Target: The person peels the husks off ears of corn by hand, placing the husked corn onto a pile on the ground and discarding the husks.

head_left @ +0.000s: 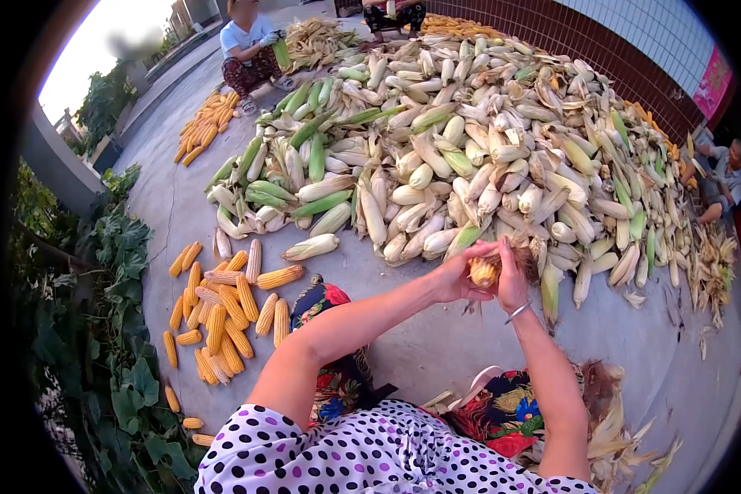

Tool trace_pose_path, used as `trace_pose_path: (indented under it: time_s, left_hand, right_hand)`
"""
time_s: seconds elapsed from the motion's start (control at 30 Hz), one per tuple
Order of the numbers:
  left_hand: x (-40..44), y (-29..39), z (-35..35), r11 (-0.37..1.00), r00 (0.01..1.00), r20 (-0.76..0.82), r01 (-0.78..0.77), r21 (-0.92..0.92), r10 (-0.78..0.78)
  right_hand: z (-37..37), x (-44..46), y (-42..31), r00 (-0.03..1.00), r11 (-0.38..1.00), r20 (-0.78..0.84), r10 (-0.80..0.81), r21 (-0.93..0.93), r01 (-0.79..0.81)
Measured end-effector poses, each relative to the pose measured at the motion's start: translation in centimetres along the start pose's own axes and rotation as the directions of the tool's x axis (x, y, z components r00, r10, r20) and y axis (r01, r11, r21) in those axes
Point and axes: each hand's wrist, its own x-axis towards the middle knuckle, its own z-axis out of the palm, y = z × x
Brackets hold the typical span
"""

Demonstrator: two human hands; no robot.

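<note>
Both my hands are closed around one ear of corn (483, 272), held out in front of me with its yellow kernels facing up. My left hand (454, 278) grips it from the left side. From the right, my right hand (512, 281), with a bracelet at the wrist, presses against it. Brown silk and husk (525, 265) stick out past the right fingers. Just beyond the hands lies a big heap of unhusked corn (461, 156), pale and green. Husked yellow cobs (222, 321) lie in a loose pile on the ground to my left.
Stripped husks (609, 436) lie by my right knee. Green leafy plants (132, 387) line the left edge. One person (247, 49) squats at far left near more husked cobs (208, 123); another person (393, 15) sits behind the heap, and a third person (723, 177) at right.
</note>
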Motion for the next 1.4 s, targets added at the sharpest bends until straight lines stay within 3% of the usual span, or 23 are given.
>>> trace_pose_path:
  time_s: [0.03,0.1,0.17,0.23,0.27,0.3,0.33,0.43,0.47,0.6,0.67,0.73,0.83,0.93,1.03,1.23,1.33,1.4]
  left_hand:
    - [0.4,-0.2,-0.3,0.990,0.991,0.032,-0.131,-0.055,0.133]
    - [-0.5,1.1,-1.1,0.997,1.000,-0.002,-0.009,0.075,0.009]
    - [-0.2,1.5,-1.8,0.979,0.999,0.025,0.041,0.202,-0.047]
    - [-2.2,2.2,1.3,0.917,0.999,-0.022,0.032,0.398,-0.025]
    - [-3.3,2.5,2.3,0.912,1.000,0.006,0.026,0.410,-0.031]
    - [-4.0,2.9,2.7,0.841,0.992,0.105,0.003,0.541,-0.071]
    - [-4.4,2.8,3.0,0.819,0.988,0.125,0.004,0.573,-0.092]
    - [-4.2,3.2,3.0,0.763,0.990,0.115,-0.015,0.647,-0.077]
    - [-4.0,3.4,2.9,0.751,0.994,0.096,-0.026,0.660,-0.050]
    - [-3.2,4.1,0.9,0.875,0.987,-0.138,-0.009,0.485,0.087]
    - [-2.3,4.3,0.3,0.891,0.980,-0.149,-0.048,0.452,0.128]
    - [-2.0,4.1,0.3,0.891,0.973,-0.178,-0.054,0.450,0.148]
    - [-2.2,3.2,1.5,0.848,0.992,-0.123,0.029,0.529,0.043]
    - [-2.1,1.7,2.6,0.816,0.997,-0.077,0.051,0.576,-0.008]
    - [-1.9,1.2,3.2,0.818,0.997,-0.047,0.082,0.569,-0.067]
    - [-2.5,2.1,3.5,0.756,0.999,-0.028,0.052,0.653,-0.044]
    - [-2.7,2.5,3.5,0.584,1.000,-0.014,0.003,0.812,0.014]
    - [-1.9,2.2,2.5,0.517,0.996,0.073,-0.087,0.851,0.048]
  right_hand:
    - [0.4,-0.1,0.5,0.987,0.943,-0.032,0.154,0.303,-0.138]
    - [-0.1,-0.2,-0.2,0.975,0.846,0.149,0.167,0.485,-0.220]
    - [-1.8,0.9,-0.9,0.980,0.756,0.148,0.134,0.624,-0.198]
    - [-5.1,2.7,-2.2,0.990,0.759,-0.038,0.132,0.646,-0.076]
    - [-7.4,3.8,-2.2,0.980,0.771,-0.168,0.106,0.636,0.026]
    - [-10.6,4.6,-1.9,0.962,0.718,-0.239,0.130,0.692,0.074]
    - [-14.3,6.0,-1.1,0.883,0.638,-0.416,0.220,0.746,0.192]
    - [-15.4,6.0,0.8,0.823,0.713,-0.491,0.285,0.683,0.160]
    - [-14.9,6.1,1.4,0.876,0.734,-0.434,0.210,0.662,0.152]
    - [-12.0,4.6,0.7,0.933,0.830,-0.126,0.337,0.508,-0.231]
    - [-9.5,3.4,1.1,0.894,0.849,-0.023,0.448,0.324,-0.417]
    - [-7.2,2.4,1.8,0.806,0.758,0.212,0.553,0.275,-0.592]
    - [-3.5,1.2,0.3,0.865,0.763,0.296,0.405,0.411,-0.499]
    - [-4.0,2.2,1.6,0.877,0.611,0.233,0.420,0.642,-0.463]
    - [-5.1,3.2,1.3,0.877,0.590,0.077,0.475,0.712,-0.381]
    - [-5.9,3.3,-0.3,0.924,0.661,0.045,0.381,0.685,-0.306]
    - [-5.5,2.9,-1.7,0.916,0.674,-0.063,0.395,0.698,-0.243]
    - [-6.2,2.9,-0.8,0.941,0.709,-0.103,0.321,0.685,-0.167]
